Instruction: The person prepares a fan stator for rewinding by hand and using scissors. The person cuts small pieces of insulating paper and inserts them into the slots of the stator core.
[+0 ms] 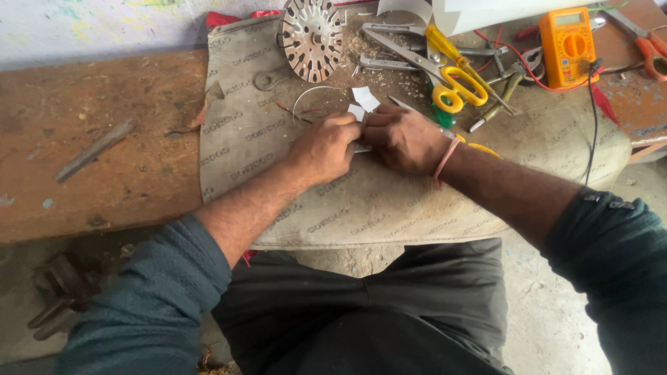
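Observation:
My left hand [325, 147] and my right hand [404, 137] meet over a beige woven cloth [243, 139] on the bench. Both pinch a small white paper strip [357, 111] between their fingertips; its lower part is hidden by my fingers. A second white paper piece [366, 98] lies just beyond the hands. A thin metal piece pokes out under my left hand. A pink band circles my right wrist.
Behind the hands lie a round slotted metal disc [311, 36], yellow-handled scissors [455, 87], pliers [396, 43], a yellow multimeter [567, 45] with red and black leads, a curved wire [309, 97] and white paper sheets [479, 12]. A metal rod [96, 148] rests on the brown bench at left.

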